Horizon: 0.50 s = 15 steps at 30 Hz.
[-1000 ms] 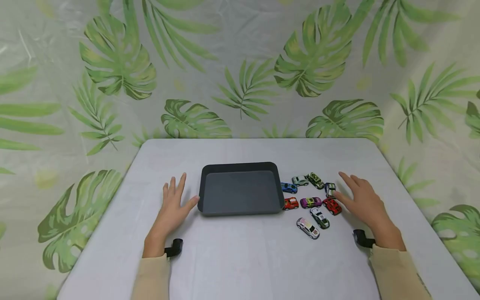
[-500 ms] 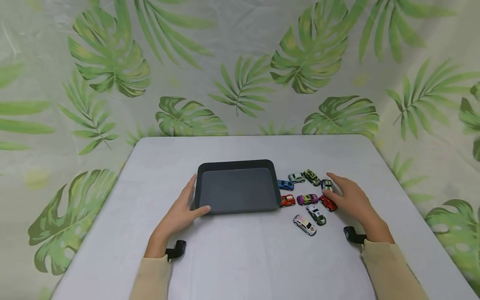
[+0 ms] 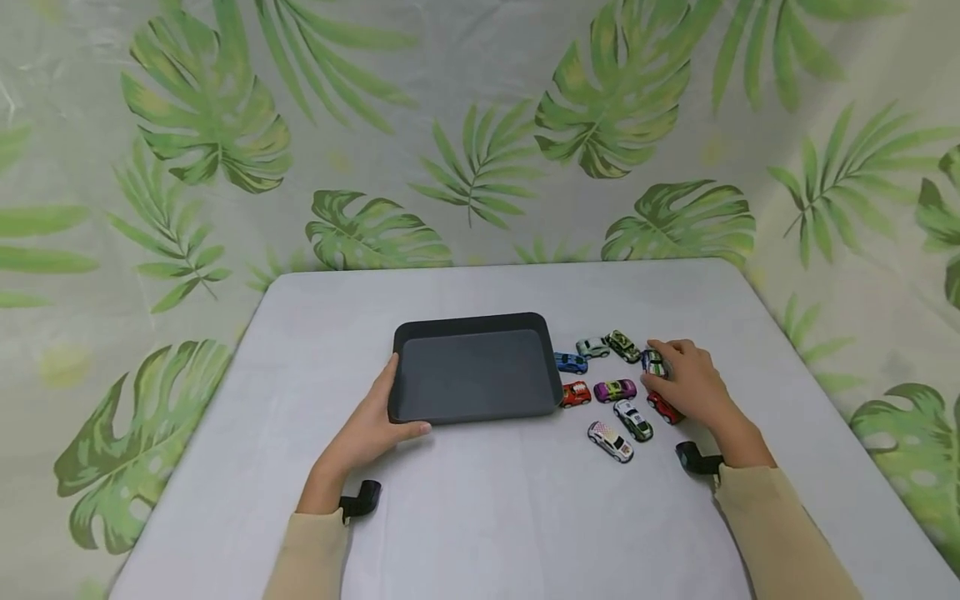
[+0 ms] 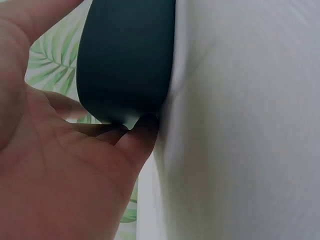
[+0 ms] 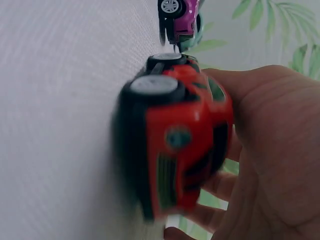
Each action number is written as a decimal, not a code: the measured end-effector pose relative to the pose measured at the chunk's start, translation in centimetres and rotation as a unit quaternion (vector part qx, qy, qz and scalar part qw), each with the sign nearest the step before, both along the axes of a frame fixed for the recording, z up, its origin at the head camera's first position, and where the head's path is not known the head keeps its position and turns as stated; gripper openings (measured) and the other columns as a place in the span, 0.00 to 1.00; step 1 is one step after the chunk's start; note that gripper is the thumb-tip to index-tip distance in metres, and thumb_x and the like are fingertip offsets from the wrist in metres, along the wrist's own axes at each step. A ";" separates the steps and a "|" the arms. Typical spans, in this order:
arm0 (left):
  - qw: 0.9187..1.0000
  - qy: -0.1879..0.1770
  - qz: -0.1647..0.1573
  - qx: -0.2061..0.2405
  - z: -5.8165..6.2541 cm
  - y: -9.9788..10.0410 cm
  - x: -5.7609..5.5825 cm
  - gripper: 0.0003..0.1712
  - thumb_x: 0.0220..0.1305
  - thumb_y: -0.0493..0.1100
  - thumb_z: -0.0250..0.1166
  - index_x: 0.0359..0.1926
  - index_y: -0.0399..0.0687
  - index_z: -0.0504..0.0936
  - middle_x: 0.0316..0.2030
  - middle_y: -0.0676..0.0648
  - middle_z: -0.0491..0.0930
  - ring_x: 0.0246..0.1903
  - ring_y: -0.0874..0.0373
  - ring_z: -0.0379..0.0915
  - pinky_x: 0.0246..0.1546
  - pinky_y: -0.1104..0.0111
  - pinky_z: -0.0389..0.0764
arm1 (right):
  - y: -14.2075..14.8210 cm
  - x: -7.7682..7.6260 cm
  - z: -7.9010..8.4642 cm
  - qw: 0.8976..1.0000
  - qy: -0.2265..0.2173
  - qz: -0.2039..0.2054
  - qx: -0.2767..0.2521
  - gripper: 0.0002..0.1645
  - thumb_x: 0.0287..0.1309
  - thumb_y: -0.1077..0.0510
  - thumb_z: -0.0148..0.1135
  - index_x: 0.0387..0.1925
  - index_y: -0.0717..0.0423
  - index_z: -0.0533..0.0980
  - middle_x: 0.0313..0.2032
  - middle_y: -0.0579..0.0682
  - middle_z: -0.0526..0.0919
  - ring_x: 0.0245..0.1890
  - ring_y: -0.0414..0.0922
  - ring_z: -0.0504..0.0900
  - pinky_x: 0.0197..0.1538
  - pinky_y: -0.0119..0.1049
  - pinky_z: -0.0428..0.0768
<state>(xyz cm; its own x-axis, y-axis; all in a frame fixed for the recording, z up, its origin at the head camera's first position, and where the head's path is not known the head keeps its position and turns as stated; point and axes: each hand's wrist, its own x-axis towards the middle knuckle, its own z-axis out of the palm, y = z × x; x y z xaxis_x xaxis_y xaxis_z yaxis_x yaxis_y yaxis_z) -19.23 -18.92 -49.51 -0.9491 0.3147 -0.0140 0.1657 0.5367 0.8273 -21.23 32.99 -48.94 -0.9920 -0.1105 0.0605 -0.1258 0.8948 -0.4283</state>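
A dark grey rectangular tray (image 3: 474,408) lies on the white table. My left hand (image 3: 369,433) holds its near left corner, thumb along the front wall; in the left wrist view curled fingers (image 4: 142,135) touch the tray's wall (image 4: 127,60). To the tray's right, my right hand (image 3: 692,385) pinches a white, blue and green toy car (image 3: 654,364) between thumb and forefinger. Just below that hand is a red toy car (image 3: 664,407), large in the right wrist view, where it hides the pinched car. A purple toy car (image 3: 615,390) sits nearby.
Other toy cars cluster right of the tray: blue (image 3: 572,362), red-orange (image 3: 576,394), pale green (image 3: 593,347), camouflage-patterned (image 3: 623,346), white-and-green (image 3: 633,420) and white-and-pink (image 3: 611,442). A leaf-printed curtain (image 3: 480,125) hangs behind the table.
My left hand has come in from the left onto the tray's corner. My right hand has moved left and closed round the white, blue and green toy car; the red toy car has shifted slightly right.
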 end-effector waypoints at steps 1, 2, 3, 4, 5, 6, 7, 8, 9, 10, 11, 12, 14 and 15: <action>1.000 -0.002 0.003 -0.004 0.0 0.0 0.0 0.74 0.53 0.57 0.79 0.81 0.58 0.31 0.80 0.52 0.33 0.78 0.52 0.31 0.75 0.45 0.48 | 0.0 -0.1 0.0 1.000 0.000 0.000 0.002 0.42 0.66 0.47 0.64 0.73 0.62 0.62 0.63 0.76 0.62 0.62 0.78 0.58 0.53 0.78 0.65; 1.000 -0.003 0.005 -0.007 0.0 0.0 0.0 0.73 0.54 0.58 0.78 0.81 0.57 0.31 0.80 0.51 0.33 0.78 0.52 0.31 0.75 0.45 0.48 | 0.1 -0.1 0.0 1.000 -0.001 -0.001 0.004 0.42 0.66 0.47 0.64 0.73 0.62 0.63 0.63 0.75 0.61 0.62 0.77 0.58 0.53 0.78 0.65; 1.000 -0.004 0.006 -0.009 0.0 0.0 0.0 0.73 0.54 0.59 0.78 0.81 0.56 0.31 0.80 0.50 0.33 0.78 0.51 0.32 0.75 0.45 0.48 | 0.1 -0.2 0.0 1.000 -0.003 -0.003 0.001 0.41 0.65 0.47 0.65 0.73 0.62 0.63 0.63 0.75 0.61 0.62 0.77 0.58 0.52 0.78 0.66; 1.000 -0.004 0.007 -0.010 0.0 -0.1 0.1 0.73 0.55 0.59 0.77 0.81 0.55 0.31 0.80 0.49 0.33 0.78 0.51 0.32 0.74 0.45 0.49 | 0.2 -0.2 -0.1 1.000 -0.004 -0.005 -0.002 0.41 0.65 0.47 0.65 0.72 0.61 0.64 0.63 0.75 0.61 0.62 0.77 0.58 0.52 0.77 0.66; 1.000 -0.004 0.008 -0.010 0.0 -0.1 0.1 0.73 0.55 0.59 0.77 0.81 0.55 0.31 0.80 0.48 0.34 0.78 0.50 0.33 0.74 0.44 0.49 | 0.3 -0.2 -0.2 1.000 -0.005 -0.007 -0.004 0.41 0.65 0.47 0.66 0.72 0.61 0.65 0.63 0.75 0.61 0.62 0.76 0.59 0.52 0.77 0.67; 1.000 -0.005 0.008 -0.010 0.0 -0.1 0.1 0.72 0.55 0.58 0.77 0.81 0.54 0.32 0.80 0.48 0.35 0.78 0.49 0.33 0.74 0.44 0.49 | 0.3 -0.3 -0.3 1.000 -0.005 -0.010 -0.007 0.40 0.64 0.47 0.66 0.71 0.61 0.65 0.62 0.75 0.61 0.62 0.76 0.59 0.51 0.76 0.68; 1.000 -0.008 0.011 -0.007 0.0 -0.2 0.1 0.72 0.54 0.58 0.78 0.81 0.54 0.32 0.80 0.48 0.35 0.78 0.49 0.34 0.74 0.45 0.50 | 0.4 -0.3 -0.4 1.000 -0.006 -0.013 -0.008 0.40 0.64 0.47 0.67 0.71 0.61 0.66 0.62 0.75 0.61 0.61 0.75 0.60 0.51 0.75 0.69; 1.000 -0.010 0.012 -0.005 0.0 -0.3 0.1 0.72 0.55 0.58 0.78 0.81 0.55 0.33 0.80 0.48 0.36 0.77 0.49 0.36 0.74 0.44 0.51 | 0.5 -0.3 -0.4 1.000 -0.006 -0.017 -0.011 0.40 0.63 0.46 0.67 0.70 0.61 0.67 0.61 0.75 0.62 0.61 0.75 0.61 0.51 0.75 0.69; 1.000 -0.016 0.014 0.001 -0.1 -0.3 0.1 0.71 0.54 0.57 0.78 0.81 0.56 0.34 0.80 0.49 0.38 0.77 0.49 0.38 0.73 0.45 0.53 | 0.5 -0.3 -0.5 1.000 -0.006 -0.020 -0.013 0.40 0.63 0.46 0.68 0.69 0.60 0.68 0.60 0.75 0.62 0.60 0.74 0.61 0.50 0.74 0.70; 1.000 -0.021 0.014 0.007 -0.1 -0.4 0.0 0.71 0.55 0.57 0.78 0.82 0.57 0.35 0.80 0.49 0.39 0.77 0.49 0.40 0.73 0.46 0.54 | 0.6 -0.4 -0.6 1.000 -0.006 -0.022 -0.015 0.39 0.62 0.46 0.69 0.68 0.60 0.69 0.60 0.74 0.63 0.59 0.74 0.62 0.50 0.73 0.71; 0.999 -0.026 0.015 0.015 -0.2 -0.5 0.0 0.70 0.54 0.56 0.78 0.82 0.58 0.36 0.79 0.49 0.40 0.77 0.49 0.41 0.73 0.47 0.56 | 0.7 -0.4 -0.6 1.000 -0.004 -0.024 -0.017 0.39 0.62 0.45 0.69 0.67 0.60 0.69 0.59 0.74 0.64 0.59 0.73 0.63 0.50 0.73 0.71; 0.999 -0.032 0.017 0.024 -0.2 -0.6 -0.1 0.69 0.54 0.56 0.78 0.82 0.59 0.37 0.79 0.50 0.41 0.77 0.49 0.43 0.73 0.48 0.57 | 0.7 -0.4 -0.6 1.000 -0.002 -0.025 -0.018 0.39 0.61 0.45 0.70 0.66 0.60 0.70 0.59 0.74 0.64 0.58 0.73 0.63 0.50 0.72 0.71; 0.998 -0.043 0.018 0.044 -0.3 -0.9 -0.3 0.68 0.54 0.54 0.79 0.82 0.61 0.39 0.79 0.50 0.43 0.76 0.49 0.46 0.72 0.50 0.60 | 0.8 -0.4 -0.7 0.999 0.004 -0.025 -0.022 0.38 0.60 0.45 0.71 0.64 0.61 0.71 0.57 0.74 0.66 0.57 0.73 0.64 0.50 0.72 0.71; 0.997 -0.049 0.018 0.055 -0.3 -1.0 -0.4 0.67 0.54 0.53 0.79 0.81 0.62 0.39 0.79 0.51 0.43 0.76 0.50 0.46 0.72 0.52 0.61 | 0.8 -0.5 -0.7 0.999 0.007 -0.025 -0.024 0.38 0.59 0.45 0.72 0.64 0.61 0.71 0.57 0.73 0.67 0.57 0.73 0.65 0.51 0.72 0.71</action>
<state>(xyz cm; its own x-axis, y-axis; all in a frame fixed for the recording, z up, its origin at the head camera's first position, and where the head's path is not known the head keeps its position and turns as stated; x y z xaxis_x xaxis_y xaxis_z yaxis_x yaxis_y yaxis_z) -19.64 -19.89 -49.85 -0.9558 0.2847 -0.0739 0.0639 0.4462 0.8926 -21.71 33.83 -49.63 -0.9952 -0.0565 0.0794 -0.0874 0.8785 -0.4697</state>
